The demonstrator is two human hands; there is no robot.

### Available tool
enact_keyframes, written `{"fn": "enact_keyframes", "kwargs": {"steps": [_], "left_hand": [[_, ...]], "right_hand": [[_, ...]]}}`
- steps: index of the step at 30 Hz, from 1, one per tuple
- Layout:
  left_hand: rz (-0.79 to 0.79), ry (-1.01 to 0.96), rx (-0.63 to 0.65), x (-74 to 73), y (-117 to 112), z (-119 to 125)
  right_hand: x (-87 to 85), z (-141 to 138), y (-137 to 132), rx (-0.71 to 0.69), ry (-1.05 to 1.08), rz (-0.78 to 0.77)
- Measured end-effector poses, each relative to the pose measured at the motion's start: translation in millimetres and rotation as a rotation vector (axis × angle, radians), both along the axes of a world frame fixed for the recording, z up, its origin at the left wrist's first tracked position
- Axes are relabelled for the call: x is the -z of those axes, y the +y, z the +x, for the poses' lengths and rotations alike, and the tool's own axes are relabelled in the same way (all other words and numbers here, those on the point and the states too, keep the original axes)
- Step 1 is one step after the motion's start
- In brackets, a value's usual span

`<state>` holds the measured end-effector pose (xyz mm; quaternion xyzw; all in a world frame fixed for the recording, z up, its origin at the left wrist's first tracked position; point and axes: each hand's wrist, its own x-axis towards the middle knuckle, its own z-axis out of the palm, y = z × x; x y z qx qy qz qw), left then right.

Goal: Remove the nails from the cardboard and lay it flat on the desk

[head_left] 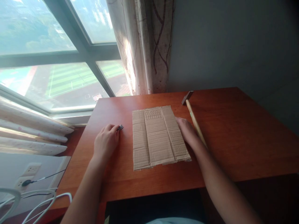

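Observation:
A flat sheet of brown cardboard (pixel 161 141) with creases running along it is in front of me on the table. Near its far edge is a block of small dark holes or dots (pixel 153 115) in neat rows. To its left, my left hand (pixel 107 137) is closed, pinching a small bunch of thin metal pieces that look like nails (pixel 120 127). My right hand (pixel 185 127) is at the cardboard's right edge. Its fingers pass out of sight beneath or behind the sheet, so I cannot tell their grip.
A hammer (pixel 195 120) with a wooden handle lies right of the cardboard, partly behind my right forearm. The reddish-brown wooden table (pixel 243 133) meets a window with curtains (pixel 144 46) at the far left. White cables (pixel 44 199) and a wall socket (pixel 32 169) are at lower left.

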<state>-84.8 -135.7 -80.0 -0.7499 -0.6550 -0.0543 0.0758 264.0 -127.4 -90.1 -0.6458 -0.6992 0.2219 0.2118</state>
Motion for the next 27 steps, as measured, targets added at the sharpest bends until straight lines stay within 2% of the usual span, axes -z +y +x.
{"fn": "enact_keyframes", "kwargs": {"steps": [18, 27], "left_hand": [[0.053, -0.112, 0.056, 5.8, -6.0, -6.0], [0.126, -0.162, 0.111, 19.7, 2.8, -14.6]], "right_hand": [[2.4, 1.0, -0.1, -0.011, 0.002, 0.018], [-0.7, -0.8, -0.4, -0.015, -0.031, -0.015]]}}
